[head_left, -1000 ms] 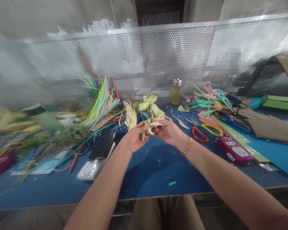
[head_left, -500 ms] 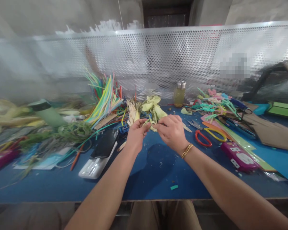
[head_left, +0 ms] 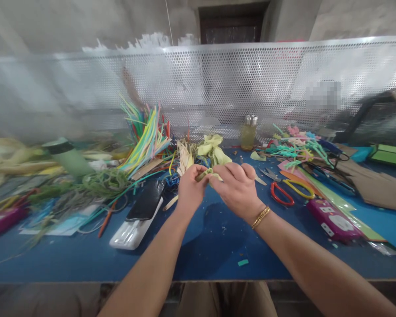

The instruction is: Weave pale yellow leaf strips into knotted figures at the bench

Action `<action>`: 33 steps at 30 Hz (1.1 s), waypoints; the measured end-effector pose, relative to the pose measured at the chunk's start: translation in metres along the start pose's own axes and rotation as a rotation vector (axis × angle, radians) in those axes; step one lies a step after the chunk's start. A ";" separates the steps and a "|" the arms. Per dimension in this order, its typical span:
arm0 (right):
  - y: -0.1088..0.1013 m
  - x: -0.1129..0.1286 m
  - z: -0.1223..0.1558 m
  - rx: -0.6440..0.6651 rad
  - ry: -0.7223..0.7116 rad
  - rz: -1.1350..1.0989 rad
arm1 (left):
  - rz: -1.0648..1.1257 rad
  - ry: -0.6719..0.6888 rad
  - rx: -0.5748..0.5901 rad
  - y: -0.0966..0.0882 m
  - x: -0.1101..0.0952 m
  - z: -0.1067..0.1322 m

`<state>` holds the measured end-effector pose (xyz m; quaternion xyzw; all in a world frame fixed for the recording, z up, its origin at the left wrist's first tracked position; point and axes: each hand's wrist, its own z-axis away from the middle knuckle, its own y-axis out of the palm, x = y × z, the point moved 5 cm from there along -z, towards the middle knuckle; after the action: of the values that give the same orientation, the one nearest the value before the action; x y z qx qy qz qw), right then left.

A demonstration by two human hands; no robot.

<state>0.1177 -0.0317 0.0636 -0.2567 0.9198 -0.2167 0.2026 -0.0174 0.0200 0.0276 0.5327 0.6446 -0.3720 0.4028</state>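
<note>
Above the blue table point(head_left: 214, 237), my left hand point(head_left: 189, 189) and my right hand point(head_left: 237, 187) meet fingertip to fingertip. Both pinch a small pale green leaf-like strip point(head_left: 207, 173) between them, most of it hidden by the fingers. A gold bracelet point(head_left: 260, 217) sits on my right wrist. Just behind the hands lies a heap of the same yellow-green leafy strips point(head_left: 204, 152).
A bundle of coloured sticks point(head_left: 145, 136) fans up at the back left, beside a green bottle point(head_left: 67, 156). A black phone point(head_left: 147, 200) lies on a white case. Red and yellow scissors point(head_left: 285, 191), a pink box point(head_left: 330, 218), a glass jar point(head_left: 249, 132) and a perforated metal screen point(head_left: 237, 83) surround them.
The leafy piece, spread between my fingers a second ago, is now gathered tight in both pinches. My right hand has turned palm down over it. The view has shifted slightly.
</note>
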 end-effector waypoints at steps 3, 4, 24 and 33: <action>0.017 -0.017 0.002 0.116 0.250 -0.377 | -0.011 -0.038 0.113 0.006 0.001 0.002; 0.025 -0.023 0.004 0.129 0.372 -0.546 | 0.011 -0.060 0.134 0.008 0.002 0.003; 0.057 -0.037 0.016 0.260 0.802 -1.410 | -0.007 -0.134 0.117 0.009 0.010 0.002; 0.044 -0.044 0.011 0.104 0.536 -1.034 | -0.015 -0.177 0.149 0.015 0.008 0.005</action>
<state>0.1408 0.0236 0.0443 -0.5983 0.6822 -0.3898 -0.1572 -0.0028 0.0206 0.0172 0.5215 0.5811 -0.4672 0.4148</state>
